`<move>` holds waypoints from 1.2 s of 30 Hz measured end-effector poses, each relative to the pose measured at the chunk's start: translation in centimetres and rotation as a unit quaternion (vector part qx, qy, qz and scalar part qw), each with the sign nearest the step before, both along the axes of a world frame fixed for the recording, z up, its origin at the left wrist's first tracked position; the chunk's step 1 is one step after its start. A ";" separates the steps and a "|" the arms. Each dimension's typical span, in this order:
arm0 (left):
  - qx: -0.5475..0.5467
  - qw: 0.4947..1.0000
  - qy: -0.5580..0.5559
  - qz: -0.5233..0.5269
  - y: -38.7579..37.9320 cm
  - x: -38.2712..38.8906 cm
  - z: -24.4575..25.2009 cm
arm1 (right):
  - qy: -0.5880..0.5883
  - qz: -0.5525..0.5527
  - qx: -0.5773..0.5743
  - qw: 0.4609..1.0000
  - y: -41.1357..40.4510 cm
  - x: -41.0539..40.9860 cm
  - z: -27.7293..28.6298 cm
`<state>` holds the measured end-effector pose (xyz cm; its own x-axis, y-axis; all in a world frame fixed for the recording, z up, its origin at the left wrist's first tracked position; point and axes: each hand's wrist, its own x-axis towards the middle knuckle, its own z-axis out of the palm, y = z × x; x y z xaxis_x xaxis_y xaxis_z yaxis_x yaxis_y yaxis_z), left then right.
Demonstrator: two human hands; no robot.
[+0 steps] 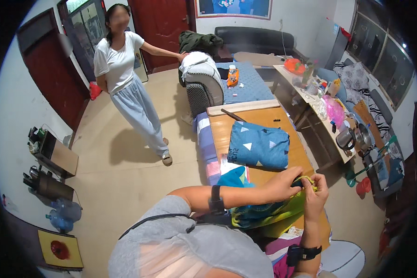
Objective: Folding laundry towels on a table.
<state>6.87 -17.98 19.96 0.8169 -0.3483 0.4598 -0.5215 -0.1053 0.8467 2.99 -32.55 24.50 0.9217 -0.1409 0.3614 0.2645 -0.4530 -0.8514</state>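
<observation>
My left hand [281,184] and my right hand [315,195] are close together, pinching the yellow edge of a blue and yellow-green cloth [278,215]. The rest of this cloth hangs in folds below my hands, near my body. Beyond my left hand, a folded blue fabric piece with triangle prints [260,144] lies on a wood-coloured mat [217,133]. A bright blue cloth [233,177] is partly hidden behind my left forearm. Each of my forearms wears a black strap.
A person [120,69] stands ahead on the left, one hand on a covered armrest [201,74]. A dark stick [233,114] lies on the mat. To the right, a cluttered narrow table [311,99] holds bags and a metal kettle [345,139]. Water jugs [63,215] stand at left.
</observation>
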 end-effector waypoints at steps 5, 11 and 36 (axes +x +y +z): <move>0.001 0.995 0.092 -0.031 -0.4 0.0 -0.3 | -0.001 0.000 -0.038 0.999 0.3 0.4 -0.2; -0.089 0.990 0.110 -0.019 -0.5 0.1 -0.2 | -0.087 0.006 0.008 0.996 0.8 0.4 -0.8; -0.199 0.935 0.265 -0.126 -1.8 0.2 -0.6 | -0.137 -0.074 0.064 0.986 0.4 1.5 -3.1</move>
<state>7.05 -19.82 19.39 0.8818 -0.4478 0.1479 0.0162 0.3421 0.9395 4.49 -32.19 21.37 0.7572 -0.3281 0.5648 0.4319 -0.3973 -0.8097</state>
